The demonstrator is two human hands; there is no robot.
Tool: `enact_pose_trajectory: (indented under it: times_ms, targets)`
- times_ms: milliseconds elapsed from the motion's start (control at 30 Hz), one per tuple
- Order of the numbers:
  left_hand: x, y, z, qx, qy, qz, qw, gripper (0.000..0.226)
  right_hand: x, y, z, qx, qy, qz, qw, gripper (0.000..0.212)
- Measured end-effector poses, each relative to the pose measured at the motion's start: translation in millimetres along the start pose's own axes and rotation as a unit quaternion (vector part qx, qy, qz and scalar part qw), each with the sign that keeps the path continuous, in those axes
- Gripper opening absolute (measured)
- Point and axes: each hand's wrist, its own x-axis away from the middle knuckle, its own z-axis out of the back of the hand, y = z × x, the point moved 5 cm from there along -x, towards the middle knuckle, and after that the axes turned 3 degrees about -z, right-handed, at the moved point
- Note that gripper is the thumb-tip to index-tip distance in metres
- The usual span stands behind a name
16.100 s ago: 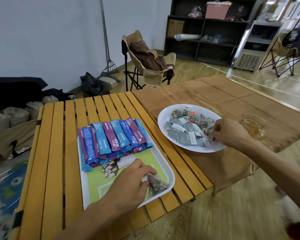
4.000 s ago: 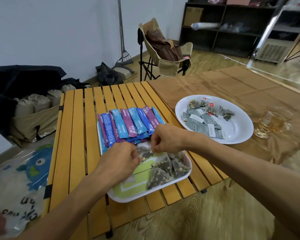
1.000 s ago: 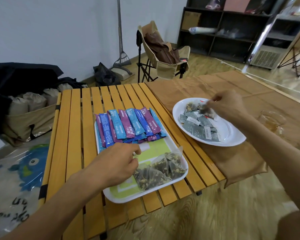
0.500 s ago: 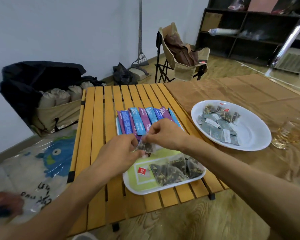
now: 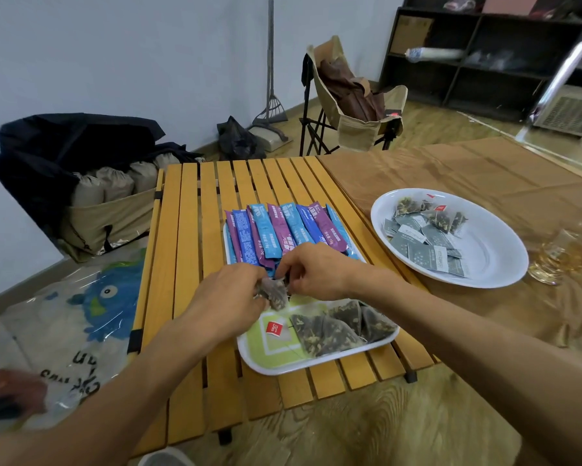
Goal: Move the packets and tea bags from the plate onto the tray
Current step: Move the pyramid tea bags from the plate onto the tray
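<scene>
Holding one tea bag (image 5: pixel 275 292) between both hands just above the tray (image 5: pixel 284 359), left hand (image 5: pixel 229 297) pinching its near corner, right hand (image 5: pixel 316 272) pinching the far one, fingers (image 5: pixel 284 269) of each curled in tight on the mesh. Judging the step as setting this bag down beside the others. Doing it well probably means lowering it flat onto the bare green patch near the red tag (image 5: pixel 273 328), keeping string and tag tucked in (loose strings snag the next bag), and letting go with both hands together so the bag is not dragged across the sticks (image 5: pixel 284 230).

Counting now. Lying on the tray: about three tea bags (image 5: pixel 340 326) overlapping at the near right, and about ten blue and purple sticks fanned at the far end, some hidden beneath others. Remaining on the plate (image 5: pixel 491 260), well apart to the right on the brown cloth (image 5: pixel 484 169): about three tea bags (image 5: pixel 430 211) at the far side and perhaps eight grey packets (image 5: pixel 424 243) overlapping, exact number hard to tell. Standing beyond the plate: one glass (image 5: pixel 555 258). Leaving plenty still to carry across the tabletop (image 5: pixel 188 264).
</scene>
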Motion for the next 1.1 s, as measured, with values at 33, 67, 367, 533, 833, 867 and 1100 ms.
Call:
enact_pose_trajectory:
  times_ms: [33,67,367,533,833,867,1100]
  targets:
    - [0.8,0.8,0.2,-0.002,0.004,-0.004,1.0,0.016,-1.6,-0.6,-2.1,0.002,-0.007,0.003,1.0,0.023]
    - [1.5,0.9,-0.5,-0.002,0.005,-0.007,1.0,0.014,-3.2,-1.4,-3.8,0.003,-0.015,0.005,1.0,0.018]
    - [4.2,1.8,-3.1,-0.001,-0.007,-0.022,1.0,0.018,-9.1,0.5,-6.7,0.032,-0.011,0.02,0.999,0.014]
    - [9.9,11.4,0.9,-0.014,-0.014,-0.045,0.999,0.024,-5.5,-1.4,-0.4,0.008,-0.018,0.021,1.0,0.015]
    - [26.9,18.9,8.0,-0.111,-0.062,-0.059,0.99,0.033,5.5,17.5,21.2,0.0,0.004,-0.017,1.0,0.014]
    - [30.8,21.2,7.5,-0.115,-0.07,-0.062,0.989,0.033,6.3,19.2,19.6,0.014,-0.007,-0.02,1.0,0.014]
    - [35.9,28.5,6.8,-0.103,-0.076,-0.068,0.989,0.034,11.4,28.2,18.4,0.139,-0.096,-0.046,0.985,0.022]
